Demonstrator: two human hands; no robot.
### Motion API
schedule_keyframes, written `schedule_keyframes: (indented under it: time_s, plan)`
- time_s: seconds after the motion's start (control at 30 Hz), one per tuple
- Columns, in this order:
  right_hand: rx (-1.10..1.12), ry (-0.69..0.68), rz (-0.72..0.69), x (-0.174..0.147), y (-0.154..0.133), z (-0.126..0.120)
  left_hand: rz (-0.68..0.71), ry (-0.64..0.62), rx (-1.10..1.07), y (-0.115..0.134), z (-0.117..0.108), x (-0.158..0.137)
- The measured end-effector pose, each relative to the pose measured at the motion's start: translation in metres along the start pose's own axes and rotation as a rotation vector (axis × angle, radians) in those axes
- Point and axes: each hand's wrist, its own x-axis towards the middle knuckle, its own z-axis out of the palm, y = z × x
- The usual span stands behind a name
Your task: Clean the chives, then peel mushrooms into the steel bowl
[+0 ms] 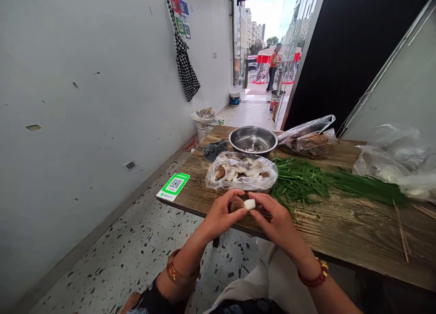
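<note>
A mushroom (250, 204) with a brown cap and a thick white stem is held just over the table's near edge. My left hand (223, 214) wraps thumb and fingers around its cap end. At the stem end, my right hand (274, 216) has its thumb and fingertips curled about the white part; how firmly they press is hard to see. Just beyond my hands lies a clear plastic bag (243, 171) with several more brown-capped mushrooms in it. Cut green leafy stalks (303, 180) are spread to the right of that bag.
On the wooden table (340, 228) stand a metal basin (253, 140), a dark cloth (214, 149), a QR-code card (175, 186), a bag of brown items (308, 144), white plastic bags (405, 159) and thin sticks (402, 232). A person (274, 66) stands outside the doorway.
</note>
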Motion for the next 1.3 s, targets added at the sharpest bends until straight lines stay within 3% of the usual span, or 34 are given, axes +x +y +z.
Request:
schedule_keyframes:
  time_s: [0.27,0.37,0.47,0.57,0.73,0.8,1.0,1.1,1.3]
  plan:
    - [-0.046,-0.117,0.028,-0.014,-0.001,0.000,0.041,-0.017,0.007,0.002,0.003,0.002]
    - [-0.069,-0.050,0.075,-0.017,0.002,-0.008,0.107,0.103,0.025,0.002,-0.005,0.011]
    - [-0.094,0.103,0.168,-0.016,0.008,-0.021,0.264,0.230,0.301,0.000,-0.014,0.020]
    - [-0.081,0.190,0.252,-0.010,0.011,-0.031,0.385,0.207,0.644,-0.007,-0.013,0.025]
    - [-0.013,0.229,0.272,0.006,0.012,-0.029,0.353,0.192,0.929,-0.019,0.008,0.018]
    - [0.006,0.251,0.266,0.013,0.010,-0.024,0.390,0.139,0.966,-0.022,0.015,0.013]
    - [0.137,0.229,0.253,0.028,0.002,-0.006,0.484,-0.186,1.030,-0.024,0.032,0.001]
    - [0.154,0.216,0.271,0.029,0.004,0.001,0.499,-0.224,1.036,-0.026,0.046,0.001]
    - [-0.081,0.260,0.347,0.020,0.029,-0.001,0.565,-0.315,0.855,-0.026,0.064,0.003]
